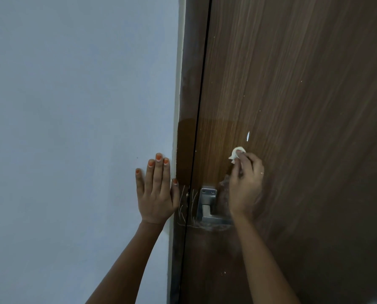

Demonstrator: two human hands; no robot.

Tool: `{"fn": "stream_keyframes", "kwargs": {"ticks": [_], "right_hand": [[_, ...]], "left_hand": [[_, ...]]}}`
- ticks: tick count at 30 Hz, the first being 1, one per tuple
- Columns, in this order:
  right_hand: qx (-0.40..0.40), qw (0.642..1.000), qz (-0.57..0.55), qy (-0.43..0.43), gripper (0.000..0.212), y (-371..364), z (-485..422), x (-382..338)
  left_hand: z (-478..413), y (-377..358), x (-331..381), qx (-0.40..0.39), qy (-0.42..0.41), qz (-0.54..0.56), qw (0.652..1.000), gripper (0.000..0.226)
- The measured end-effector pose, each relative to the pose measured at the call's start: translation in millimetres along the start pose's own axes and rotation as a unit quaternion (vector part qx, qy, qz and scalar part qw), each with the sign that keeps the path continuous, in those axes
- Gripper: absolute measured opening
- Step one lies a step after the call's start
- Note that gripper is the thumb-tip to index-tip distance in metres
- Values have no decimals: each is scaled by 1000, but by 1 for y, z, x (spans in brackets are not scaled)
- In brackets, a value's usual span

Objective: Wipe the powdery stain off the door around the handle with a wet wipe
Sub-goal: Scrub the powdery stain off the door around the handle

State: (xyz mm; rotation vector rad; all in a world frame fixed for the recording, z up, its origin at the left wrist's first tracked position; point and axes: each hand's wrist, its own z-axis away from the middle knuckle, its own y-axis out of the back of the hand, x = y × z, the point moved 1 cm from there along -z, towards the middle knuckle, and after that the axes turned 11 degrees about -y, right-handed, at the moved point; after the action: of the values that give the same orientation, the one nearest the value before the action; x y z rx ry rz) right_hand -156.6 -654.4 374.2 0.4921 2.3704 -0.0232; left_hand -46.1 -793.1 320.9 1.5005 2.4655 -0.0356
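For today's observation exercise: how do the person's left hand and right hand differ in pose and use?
The left hand lies flat, fingers straight; the right hand has curled fingers. The left hand holds nothing; the right hand pinches a crumpled white wipe. The left hand rests on the pale wall; the right hand is at the brown door. Both are near the metal handle.

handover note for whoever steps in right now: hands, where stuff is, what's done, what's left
Left hand: open, flat on the wall beside the door frame.
Right hand: pinches the balled wet wipe at the door, above the handle.
Done: a darker wiped-looking patch above the handle.
Left: pale streaks left of the handle, powdery haze under it, a white fleck above the wipe.
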Motion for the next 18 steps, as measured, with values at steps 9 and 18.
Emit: {"fn": "stream_keyframes", "kwargs": {"ticks": [9, 18], "right_hand": [[-184, 930, 137, 286, 39, -9, 32, 14], [-9, 998, 43, 33, 19, 15, -8, 29]], "left_hand": [[0, 0, 0, 3, -1, 1, 1000, 60], [0, -1, 0, 5, -1, -2, 1000, 60]]}}
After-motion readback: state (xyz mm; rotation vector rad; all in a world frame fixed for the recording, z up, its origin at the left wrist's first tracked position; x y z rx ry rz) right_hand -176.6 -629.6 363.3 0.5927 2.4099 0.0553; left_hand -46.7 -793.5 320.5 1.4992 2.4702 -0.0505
